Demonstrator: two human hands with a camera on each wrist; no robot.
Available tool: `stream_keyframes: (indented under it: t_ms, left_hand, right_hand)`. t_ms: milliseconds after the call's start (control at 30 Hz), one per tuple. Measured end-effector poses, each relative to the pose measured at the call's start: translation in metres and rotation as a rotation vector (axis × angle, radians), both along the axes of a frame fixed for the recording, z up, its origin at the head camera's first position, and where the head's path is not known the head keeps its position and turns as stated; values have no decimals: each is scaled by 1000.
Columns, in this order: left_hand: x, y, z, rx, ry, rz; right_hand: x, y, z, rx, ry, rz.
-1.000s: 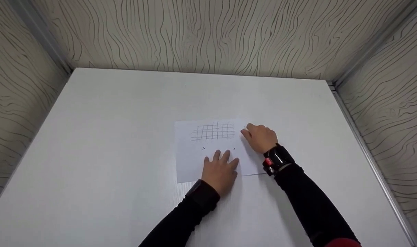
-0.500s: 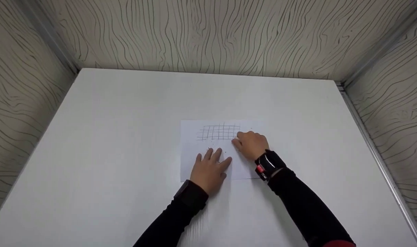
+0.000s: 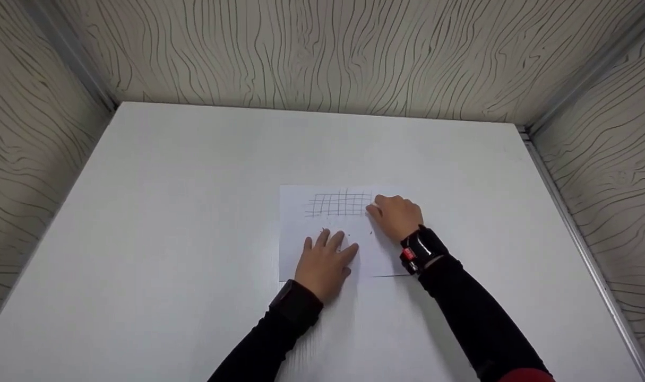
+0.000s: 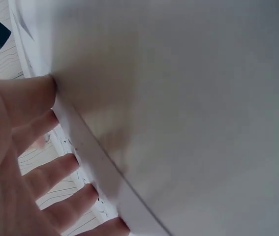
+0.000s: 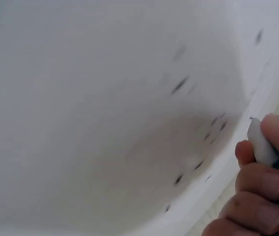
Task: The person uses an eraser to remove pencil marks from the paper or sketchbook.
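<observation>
On the white desk (image 3: 195, 212), left hand (image 3: 324, 263) presses the sheet (image 3: 301, 249) flat with straight fingers while right hand (image 3: 399, 216) grips a pen (image 5: 262, 145) beside the finished-looking grid (image 3: 339, 204); lower sheet mostly unmarked.

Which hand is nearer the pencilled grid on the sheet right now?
Right. The right hand sits at the right end of the grid, fingers curled round a small white object I can't identify. The left hand lies flat on the paper below the grid, apart from it.
</observation>
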State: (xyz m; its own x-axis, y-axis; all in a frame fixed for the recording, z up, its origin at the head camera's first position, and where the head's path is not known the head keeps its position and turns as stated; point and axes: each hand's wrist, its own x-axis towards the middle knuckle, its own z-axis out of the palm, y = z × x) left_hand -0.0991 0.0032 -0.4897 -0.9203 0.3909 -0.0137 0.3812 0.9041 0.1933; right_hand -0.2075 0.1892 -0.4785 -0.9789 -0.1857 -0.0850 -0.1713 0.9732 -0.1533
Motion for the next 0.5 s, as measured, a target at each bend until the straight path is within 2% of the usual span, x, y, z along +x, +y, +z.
stream_keyframes:
  t_ms: [100, 233, 500]
  left_hand:
    - [1, -1, -1, -10, 35, 3]
    - [2, -1, 1, -23, 56, 0]
    - [-2, -1, 7, -22, 59, -8]
  right_hand:
    - [5, -9, -3, -5, -54, 45]
    - [6, -12, -4, 7, -88, 45]
    - [-15, 9, 5, 12, -21, -33]
